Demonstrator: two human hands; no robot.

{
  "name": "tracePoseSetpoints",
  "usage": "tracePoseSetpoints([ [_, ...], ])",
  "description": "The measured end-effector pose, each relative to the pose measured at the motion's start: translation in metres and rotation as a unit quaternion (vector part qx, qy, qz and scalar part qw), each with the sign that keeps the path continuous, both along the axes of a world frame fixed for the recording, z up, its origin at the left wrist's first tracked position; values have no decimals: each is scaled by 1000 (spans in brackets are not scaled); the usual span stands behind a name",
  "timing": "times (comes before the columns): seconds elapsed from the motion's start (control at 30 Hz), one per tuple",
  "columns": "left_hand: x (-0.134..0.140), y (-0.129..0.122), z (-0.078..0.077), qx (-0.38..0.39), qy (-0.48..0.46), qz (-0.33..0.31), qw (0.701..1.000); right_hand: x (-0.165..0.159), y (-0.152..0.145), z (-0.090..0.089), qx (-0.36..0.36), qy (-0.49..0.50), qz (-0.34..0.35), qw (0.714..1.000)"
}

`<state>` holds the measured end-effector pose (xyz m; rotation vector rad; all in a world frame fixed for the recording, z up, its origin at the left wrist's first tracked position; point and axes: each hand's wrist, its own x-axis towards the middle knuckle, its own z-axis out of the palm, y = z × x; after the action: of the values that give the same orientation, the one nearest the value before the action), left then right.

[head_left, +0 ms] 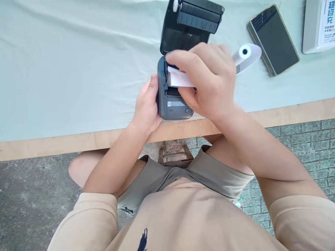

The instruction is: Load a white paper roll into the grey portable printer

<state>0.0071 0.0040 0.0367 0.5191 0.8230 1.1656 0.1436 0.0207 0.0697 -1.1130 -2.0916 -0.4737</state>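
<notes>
A small dark grey portable label printer [174, 113] rests at the table's front edge with its lid [192, 24] swung up. My left hand [148, 104] grips the printer's left side, thumb along the casing. Inside the open bay lies a white paper roll [179, 79], partly covered by my right hand [209, 75]. The thumb and fingers of that hand are curled around the roll, though their tips are partly hidden. Just beyond its knuckles, on the table, a second white paper roll [244, 52] has a loose end curling out.
A phone [277, 42] lies screen up at the right. Beside it is a white box [311, 28] with a printed label, cut off by the frame. Pale green cloth [78, 69] covers the table, whose bare wooden edge [180, 129] runs in front of my legs.
</notes>
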Motion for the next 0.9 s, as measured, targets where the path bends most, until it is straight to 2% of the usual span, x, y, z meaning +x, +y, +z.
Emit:
tracePoseSetpoints([
  [0.1,0,0,0,-16,5,8,1000,8,-7,-6,-32,-8,22,999],
  [0.3,-1,1,2,-32,16,-1,999,14,-13,-20,8,7,88,996],
  [0.43,0,1,1,-36,23,-3,999,12,-17,-27,-29,-14,72,997],
  [0.6,-1,0,-3,-4,6,-10,1000,8,-23,-34,-96,-14,26,995],
  [0.7,-4,0,-3,-33,-3,-13,999,7,-27,-37,-118,16,31,992],
  [0.8,-5,0,-1,-66,-9,-2,998,9,-32,-40,-92,44,60,993],
  [0.9,-4,1,1,-47,-20,-4,999,12,-37,-41,-45,49,80,995],
])
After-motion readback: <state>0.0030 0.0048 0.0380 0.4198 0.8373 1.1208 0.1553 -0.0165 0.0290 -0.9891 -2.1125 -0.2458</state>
